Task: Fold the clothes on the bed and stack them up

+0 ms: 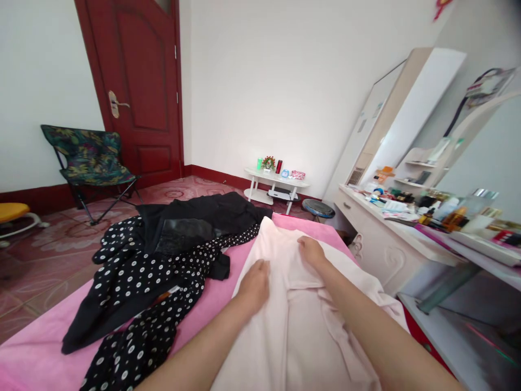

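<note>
A pale pink garment lies spread over the pink bedding, its near part running out of the bottom of the view. My left hand is closed on the cloth near its left side, fingers curled. Farther up and to the right, my right hand pinches the same garment close to its far end. Folds and a loose flap show between and below my forearms. Left of the garment, a black polka-dot garment and a plain black one lie in a heap.
Pink bedding covers the bed. On the right, a white dressing table holds many bottles and small items. A round stool and low white table stand beyond. Back left are a folding chair and red door.
</note>
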A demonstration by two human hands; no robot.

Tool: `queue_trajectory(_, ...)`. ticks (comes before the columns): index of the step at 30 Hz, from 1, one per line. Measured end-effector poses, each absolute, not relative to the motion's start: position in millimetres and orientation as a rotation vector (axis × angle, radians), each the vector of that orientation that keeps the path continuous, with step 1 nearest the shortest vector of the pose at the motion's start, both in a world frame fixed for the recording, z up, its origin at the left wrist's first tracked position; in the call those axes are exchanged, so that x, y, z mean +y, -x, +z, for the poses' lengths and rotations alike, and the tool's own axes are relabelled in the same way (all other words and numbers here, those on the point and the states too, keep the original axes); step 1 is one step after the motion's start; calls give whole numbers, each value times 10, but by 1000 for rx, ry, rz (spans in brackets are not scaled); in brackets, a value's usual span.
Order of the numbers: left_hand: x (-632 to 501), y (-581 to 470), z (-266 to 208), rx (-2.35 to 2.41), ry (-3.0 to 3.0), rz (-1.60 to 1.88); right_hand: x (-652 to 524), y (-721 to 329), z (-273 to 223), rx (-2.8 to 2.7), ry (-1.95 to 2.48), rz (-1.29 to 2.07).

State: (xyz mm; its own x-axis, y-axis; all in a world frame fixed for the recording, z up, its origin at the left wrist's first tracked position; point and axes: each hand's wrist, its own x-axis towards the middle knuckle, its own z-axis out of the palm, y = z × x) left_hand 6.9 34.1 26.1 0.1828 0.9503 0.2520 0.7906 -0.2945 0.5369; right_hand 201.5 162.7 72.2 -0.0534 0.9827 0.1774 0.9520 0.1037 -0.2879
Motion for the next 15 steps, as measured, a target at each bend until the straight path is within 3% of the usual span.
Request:
queue_trajectory(6,329,-47,31,1637,-2258,696,2042,-1891,368,-2057,2105,17)
queue_trajectory(15,367,-78,-12,1620,-2220,709,2269,-1649,466,-2198,2012,-285)
